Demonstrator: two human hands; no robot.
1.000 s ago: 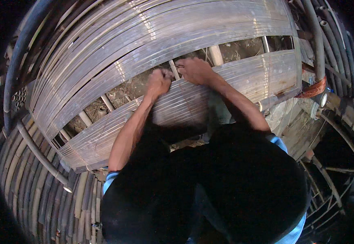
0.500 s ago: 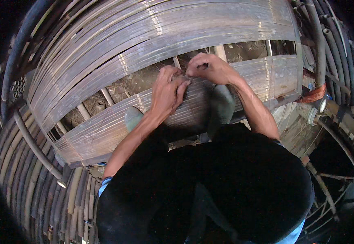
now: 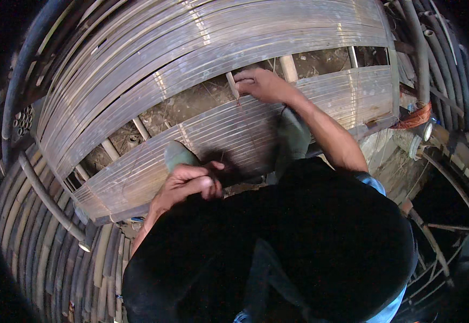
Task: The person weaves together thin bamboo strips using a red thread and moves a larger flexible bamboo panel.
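My right hand is bent over the far edge of the near slatted panel, fingertips against a pale crosspiece in the gap. What its fingers grip is hidden. My left hand is pulled back near my lap, thumb and fingers pinched together; anything in them is too small to make out. A thin reddish strand runs from the crosspiece down over the near panel. Past the gap lies the wide far slatted panel, of narrow greyish strips.
My grey-green shoes are at the near panel. Bamboo poles are stacked at the left, more poles at the right. An orange binding wraps the frame's right corner. Through the gap, littered ground shows.
My left hand has left the panel's far edge and come back toward my lap. My right hand has shifted slightly left, onto the crosspiece.
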